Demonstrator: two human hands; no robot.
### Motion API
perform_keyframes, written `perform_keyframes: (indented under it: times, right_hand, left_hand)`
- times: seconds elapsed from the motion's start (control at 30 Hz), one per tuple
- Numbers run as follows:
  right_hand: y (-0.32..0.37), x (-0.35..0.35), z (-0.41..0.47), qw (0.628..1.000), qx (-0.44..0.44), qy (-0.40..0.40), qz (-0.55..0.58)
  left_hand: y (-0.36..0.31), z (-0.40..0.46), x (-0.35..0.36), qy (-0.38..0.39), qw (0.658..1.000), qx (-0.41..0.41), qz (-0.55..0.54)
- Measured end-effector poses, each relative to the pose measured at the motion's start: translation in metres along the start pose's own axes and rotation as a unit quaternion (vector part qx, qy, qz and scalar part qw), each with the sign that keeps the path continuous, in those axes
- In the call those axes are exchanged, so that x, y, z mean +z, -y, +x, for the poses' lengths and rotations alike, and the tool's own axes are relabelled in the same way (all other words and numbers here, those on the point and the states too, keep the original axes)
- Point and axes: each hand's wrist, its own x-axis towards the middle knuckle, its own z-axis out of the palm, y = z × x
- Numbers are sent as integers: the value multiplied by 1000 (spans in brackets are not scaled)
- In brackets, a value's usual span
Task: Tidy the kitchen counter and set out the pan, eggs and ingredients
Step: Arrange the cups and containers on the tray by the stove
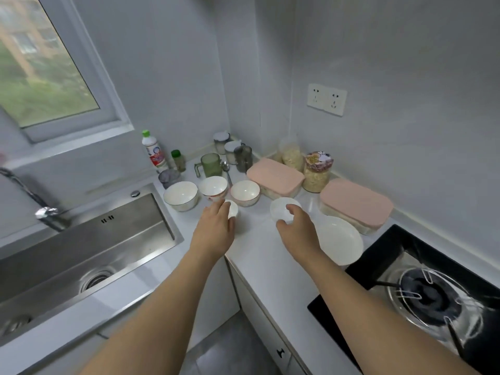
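My left hand (215,228) holds a small white dish (232,209) at its near side, just in front of a row of three white bowls (213,186). My right hand (297,229) grips another small white dish (281,209) by its near rim, thumb below and fingers over the edge. Both dishes sit on or just above the white counter (259,250). A wide white plate (339,240) lies to the right of my right hand.
Two pink-lidded boxes (273,175) (357,203) and jars of grain (316,171) stand along the right wall. Cups, a spoon and bottles (153,148) crowd the back corner. A steel sink (81,244) lies left, a gas hob (430,290) right.
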Motion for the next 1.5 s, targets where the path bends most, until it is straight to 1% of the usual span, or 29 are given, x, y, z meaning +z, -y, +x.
perform_keyframes:
  times: [0.17, 0.27, 0.37, 0.53, 0.57, 0.67, 0.8, 0.93, 1.07, 1.13, 1.23, 1.37, 1.5]
  right_hand:
    - [21, 23, 47, 999, -2, 31, -12]
    - [34, 45, 76, 998, -3, 50, -22]
    - [46, 70, 110, 998, -6, 53, -28]
    - [75, 114, 178, 998, 11, 50, -44]
    - [88, 130, 205, 997, 13, 46, -53]
    - [112, 151, 250, 996, -2, 45, -75]
    - [141, 177, 314, 990, -26, 47, -127]
    - [153, 197, 373, 979, -35, 48, -194]
    - [158, 214, 431, 952, -48, 82, -293]
    - [160, 217, 455, 936, -62, 99, -332]
    - [159, 224, 496, 900, -83, 127, -408]
    - [145, 235, 540, 838, -103, 173, -508]
    - [128, 250, 568, 804, -96, 225, -542]
  left_hand:
    - [15, 42, 3, 19, 998, 46, 30]
    - [39, 71, 6, 24, 999, 22, 25]
    - [70, 106, 8, 32, 999, 2, 15]
    - [121, 194, 3, 47, 999, 8, 12]
    - [140, 226, 0, 51, 999, 13, 9]
    - [167, 284, -5, 49, 999, 14, -3]
    - [201, 359, -7, 44, 999, 21, -10]
    - [228, 419, -3, 75, 997, 29, -2]
    - [254, 481, 14, 141, 990, 9, -7]
    - [261, 506, 24, 160, 987, 5, 1]
    - [267, 546, 45, 183, 983, -2, -4]
    - [273, 588, 74, 200, 979, 18, -29]
    - [270, 618, 100, 198, 979, 33, -43]
